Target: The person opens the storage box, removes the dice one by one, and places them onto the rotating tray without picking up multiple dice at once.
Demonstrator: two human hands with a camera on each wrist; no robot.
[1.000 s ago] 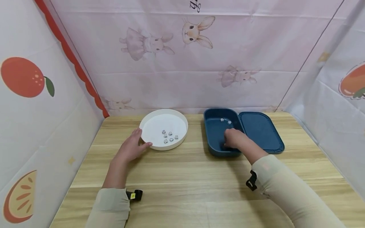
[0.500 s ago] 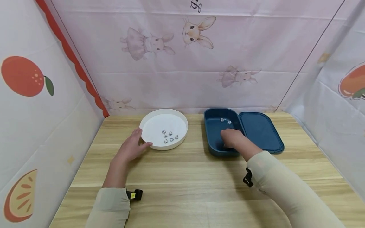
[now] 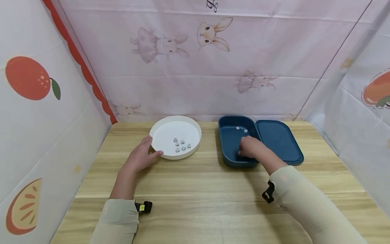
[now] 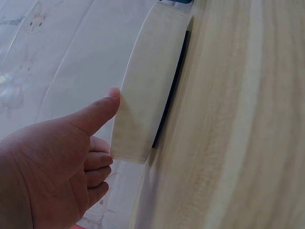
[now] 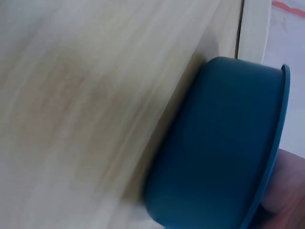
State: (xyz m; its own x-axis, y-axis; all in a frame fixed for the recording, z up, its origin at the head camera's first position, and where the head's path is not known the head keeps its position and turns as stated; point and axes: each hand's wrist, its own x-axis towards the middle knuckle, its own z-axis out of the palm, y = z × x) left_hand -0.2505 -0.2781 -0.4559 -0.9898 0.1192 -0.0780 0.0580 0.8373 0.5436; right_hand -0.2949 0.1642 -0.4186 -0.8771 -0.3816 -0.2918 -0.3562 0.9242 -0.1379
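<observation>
My left hand [image 3: 141,156] rests against the left side of a round white tray [image 3: 154,131], thumb and fingers spread along its outer wall. In the left wrist view the thumb [image 4: 102,107] is straight, its tip at the tray's rim. Several white dice [image 3: 177,144] lie in the tray's front part. My right hand [image 3: 251,147] reaches down into a dark blue rectangular box [image 3: 228,135], with a small white die [image 3: 239,153] at its curled fingertips. Two more dice [image 3: 241,129] sit at the box's far end. The box wall hides the right fingers in the right wrist view.
A flat blue lid [image 3: 278,140] lies against the right side of the box. Both containers stand near the back edge of the wooden table [image 3: 195,196]. A pink rabbit-print cloth [image 3: 195,67] hangs behind, and white fruit-print cloths [image 3: 27,135] flank the table.
My right hand shifts left within the box, then back to the right, and a white die now shows at its fingertips. The left hand stays at the tray.
</observation>
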